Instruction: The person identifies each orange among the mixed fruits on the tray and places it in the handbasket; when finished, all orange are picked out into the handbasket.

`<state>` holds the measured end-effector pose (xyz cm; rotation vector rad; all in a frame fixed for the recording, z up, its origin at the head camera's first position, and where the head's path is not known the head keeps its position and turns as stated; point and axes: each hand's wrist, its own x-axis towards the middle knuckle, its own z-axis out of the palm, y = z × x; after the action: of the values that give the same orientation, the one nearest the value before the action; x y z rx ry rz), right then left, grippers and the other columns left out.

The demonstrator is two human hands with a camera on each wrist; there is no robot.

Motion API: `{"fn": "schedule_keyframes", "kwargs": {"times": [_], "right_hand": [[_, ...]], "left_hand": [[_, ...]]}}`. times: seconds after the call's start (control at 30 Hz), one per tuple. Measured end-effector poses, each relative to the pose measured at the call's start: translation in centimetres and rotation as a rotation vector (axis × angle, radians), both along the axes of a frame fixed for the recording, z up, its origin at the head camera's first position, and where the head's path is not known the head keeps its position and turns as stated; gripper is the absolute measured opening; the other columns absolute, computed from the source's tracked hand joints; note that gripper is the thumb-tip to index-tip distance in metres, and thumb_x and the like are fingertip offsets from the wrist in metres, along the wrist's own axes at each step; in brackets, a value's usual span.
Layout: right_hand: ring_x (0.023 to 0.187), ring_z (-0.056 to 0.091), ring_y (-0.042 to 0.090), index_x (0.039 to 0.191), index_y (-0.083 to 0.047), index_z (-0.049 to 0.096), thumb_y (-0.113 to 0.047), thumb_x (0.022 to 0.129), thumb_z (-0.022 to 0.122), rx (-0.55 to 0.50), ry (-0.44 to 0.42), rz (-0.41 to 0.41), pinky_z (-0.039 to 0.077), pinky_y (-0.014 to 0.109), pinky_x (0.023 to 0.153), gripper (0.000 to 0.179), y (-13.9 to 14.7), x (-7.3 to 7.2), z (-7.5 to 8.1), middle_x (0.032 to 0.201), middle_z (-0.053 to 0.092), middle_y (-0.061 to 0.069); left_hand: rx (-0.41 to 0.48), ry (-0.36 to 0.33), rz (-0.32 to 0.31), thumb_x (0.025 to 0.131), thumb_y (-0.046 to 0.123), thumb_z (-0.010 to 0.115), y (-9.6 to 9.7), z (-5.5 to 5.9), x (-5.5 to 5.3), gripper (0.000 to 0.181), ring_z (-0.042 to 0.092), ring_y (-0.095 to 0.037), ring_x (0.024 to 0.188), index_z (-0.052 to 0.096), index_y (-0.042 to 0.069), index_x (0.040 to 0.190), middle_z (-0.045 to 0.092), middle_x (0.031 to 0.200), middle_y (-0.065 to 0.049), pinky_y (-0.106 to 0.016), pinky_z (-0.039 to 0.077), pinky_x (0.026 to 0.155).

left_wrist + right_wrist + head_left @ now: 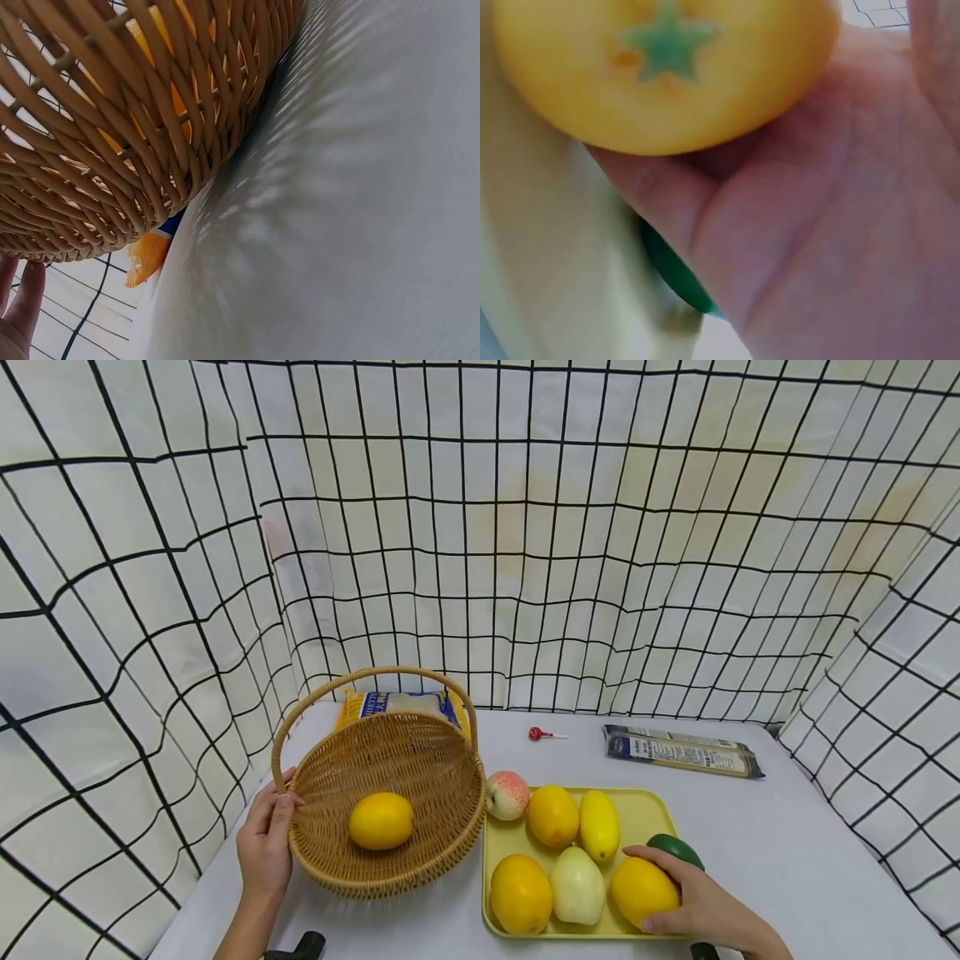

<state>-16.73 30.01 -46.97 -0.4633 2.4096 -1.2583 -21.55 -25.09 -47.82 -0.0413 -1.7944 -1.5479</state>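
Note:
My left hand [268, 839] grips the left rim of a wicker basket [405, 743] with an arched handle, its opening tilted toward me. A yellow-orange fruit [381, 821] lies inside. In the left wrist view, the woven basket wall [135, 120] fills the upper left, with fingers [27, 296] at its edge. My right hand [708, 897] holds another yellow-orange fruit [643, 892] at the right end of a yellow tray [645, 810]. The right wrist view shows a green star-shaped stem mark on this fruit [727, 97], thumb and palm around it.
On the tray sit a pale green pear [577, 887], two orange fruits [521, 893], a long yellow fruit [600, 825], a peach [507, 795] and a dark green fruit [677, 850]. Behind are a lollipop [537, 734], a long packet [682, 752] and a yellow-blue bag [405, 702].

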Motion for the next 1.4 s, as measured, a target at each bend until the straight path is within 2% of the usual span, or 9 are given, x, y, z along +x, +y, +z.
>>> {"fn": "schedule_keyframes", "kwargs": {"times": [0.13, 0.27, 0.53, 0.87, 1.0, 1.2, 1.4], "right_hand": [[0.1, 0.054, 0.02, 0.148, -0.015, 0.038, -0.025, 0.086, 0.075, -0.002, 0.048, -0.046, 0.046, 0.033, 0.082, 0.072, -0.3, 0.0, 0.2, 0.133, 0.052, 0.014], [0.1, 0.055, 0.017, 0.147, -0.017, 0.04, -0.022, 0.085, 0.075, -0.028, 0.096, -0.101, 0.047, 0.029, 0.081, 0.071, -0.5, 0.0, 0.4, 0.133, 0.053, 0.014], [0.104, 0.055, 0.018, 0.149, -0.014, 0.035, -0.016, 0.089, 0.071, -0.186, 0.078, -0.27, 0.048, 0.026, 0.086, 0.07, -2.0, 0.1, 1.3, 0.14, 0.047, 0.017], [0.107, 0.054, 0.022, 0.149, -0.018, 0.036, -0.021, 0.088, 0.072, -0.218, 0.09, -0.43, 0.048, 0.025, 0.087, 0.07, -3.2, -0.2, 1.1, 0.139, 0.047, 0.015], [0.109, 0.053, 0.021, 0.148, -0.021, 0.038, -0.024, 0.088, 0.072, -0.212, 0.111, -0.466, 0.047, 0.023, 0.088, 0.069, -3.6, -0.3, 1.2, 0.142, 0.046, 0.013], [0.109, 0.054, 0.013, 0.148, -0.018, 0.038, -0.018, 0.09, 0.071, -0.279, 0.194, -0.472, 0.047, 0.022, 0.087, 0.067, -3.9, -0.3, 1.8, 0.143, 0.044, 0.009], [0.107, 0.055, 0.013, 0.149, -0.02, 0.036, -0.021, 0.09, 0.071, -0.296, 0.205, -0.493, 0.049, 0.023, 0.087, 0.068, -4.7, -0.4, 2.7, 0.14, 0.046, 0.009]], "left_hand": [[-0.001, 0.008, 0.001, 0.1, 0.005, 0.051, 0.0, 0.0, 0.0, 0.024, 0.053, -0.011, 0.122, 0.06, -0.011, 0.085, 0.062, 0.127, -0.008, -0.014, 0.038, 0.098], [-0.001, 0.009, -0.001, 0.1, 0.005, 0.051, 0.0, 0.1, 0.0, 0.024, 0.053, -0.011, 0.122, 0.06, -0.011, 0.085, 0.061, 0.127, -0.01, -0.014, 0.038, 0.098], [0.004, 0.003, 0.003, 0.1, 0.006, 0.051, -0.1, 0.1, 0.0, 0.025, 0.053, -0.01, 0.121, 0.06, -0.011, 0.085, 0.062, 0.126, -0.008, -0.014, 0.038, 0.098], [0.004, 0.007, 0.001, 0.1, 0.005, 0.051, -0.2, -0.2, -0.1, 0.025, 0.053, -0.011, 0.121, 0.06, -0.012, 0.085, 0.062, 0.127, -0.008, -0.014, 0.038, 0.097], [-0.008, 0.005, 0.016, 0.101, 0.006, 0.051, -0.2, -0.3, -0.1, 0.024, 0.053, -0.01, 0.121, 0.06, -0.011, 0.085, 0.063, 0.127, -0.007, -0.013, 0.038, 0.097], [-0.007, 0.013, 0.005, 0.1, 0.005, 0.05, -0.2, -0.2, 0.0, 0.024, 0.053, -0.012, 0.122, 0.06, -0.011, 0.086, 0.062, 0.127, -0.009, -0.013, 0.038, 0.098], [0.015, -0.011, 0.005, 0.101, 0.007, 0.051, 0.0, 0.0, 0.1, 0.025, 0.052, -0.011, 0.122, 0.06, -0.011, 0.086, 0.061, 0.128, -0.008, -0.013, 0.038, 0.098]]}}
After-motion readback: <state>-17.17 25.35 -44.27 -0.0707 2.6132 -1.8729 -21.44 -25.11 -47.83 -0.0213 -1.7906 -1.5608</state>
